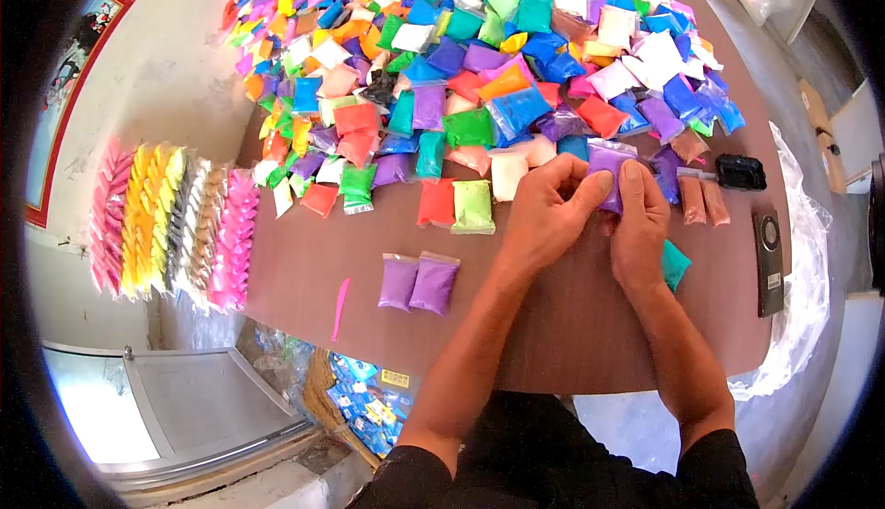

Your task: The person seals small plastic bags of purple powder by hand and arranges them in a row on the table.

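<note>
While our left hand (550, 218) and right hand (640, 223) pinch the purple packet (609, 170) between them above the desk (553, 348), its long axis runs away from us, toward the nearby heap of packets (518, 111).

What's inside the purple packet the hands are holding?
Purple stuff shows in the purple packet held between the left hand and right hand. Fingers cover part of it, so I can't tell whether anything else is inside.
</note>
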The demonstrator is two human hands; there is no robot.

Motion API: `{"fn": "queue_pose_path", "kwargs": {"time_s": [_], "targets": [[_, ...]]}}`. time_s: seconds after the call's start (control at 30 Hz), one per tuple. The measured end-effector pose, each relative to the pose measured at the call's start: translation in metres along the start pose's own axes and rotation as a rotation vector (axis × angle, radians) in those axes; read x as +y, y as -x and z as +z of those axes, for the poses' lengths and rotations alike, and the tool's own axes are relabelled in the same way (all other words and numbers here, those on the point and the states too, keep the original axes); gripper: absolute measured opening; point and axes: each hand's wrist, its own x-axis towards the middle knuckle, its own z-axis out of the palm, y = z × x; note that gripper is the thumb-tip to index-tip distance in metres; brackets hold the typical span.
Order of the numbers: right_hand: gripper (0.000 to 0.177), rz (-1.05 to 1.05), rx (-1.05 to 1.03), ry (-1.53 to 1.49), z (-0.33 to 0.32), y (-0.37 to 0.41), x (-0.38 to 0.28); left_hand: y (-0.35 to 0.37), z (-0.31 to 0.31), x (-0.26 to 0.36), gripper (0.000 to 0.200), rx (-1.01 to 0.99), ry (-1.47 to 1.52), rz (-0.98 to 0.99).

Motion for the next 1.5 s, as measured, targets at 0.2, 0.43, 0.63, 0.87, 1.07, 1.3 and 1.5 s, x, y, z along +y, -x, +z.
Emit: {"fn": "queue_pose_path", "kwargs": {"time_s": [0.2, 0.43, 0.63, 0.87, 1.07, 1.3, 1.5], "targets": [[0.027, 0.048, -0.149, -0.010, -0.006, 0.004, -0.004, -0.002, 0.000, -0.004, 0.027, 0.068, -0.055, 0.120], [0.023, 0.024, -0.038, 0.031, -0.004, 0.003, -0.005, 0.000, 0.003, 0.002, 0.027, 0.016, 0.040, -0.092], [0.024, 0.042, -0.094, 0.046, -0.003, 0.005, -0.005, 0.000, 0.000, 0.004, 0.020, 0.021, 0.117, -0.125], [0.025, 0.023, -0.185, -0.042, -0.004, 0.006, -0.002, -0.001, -0.005, -0.002, 0.020, 0.040, 0.053, 0.050], [0.020, -0.001, -0.148, 0.038, -0.006, 0.004, -0.004, 0.001, 0.001, 0.006, 0.021, 0.096, 0.080, -0.145], [0.019, 0.031, -0.195, -0.021, -0.004, 0.006, -0.005, -0.001, 0.000, 0.004, 0.026, 0.150, 0.112, -0.153], [0.021, 0.081, -0.216, -0.044, -0.006, 0.004, -0.001, -0.002, -0.010, -0.009, 0.015, 0.086, 0.088, 0.111]]}}
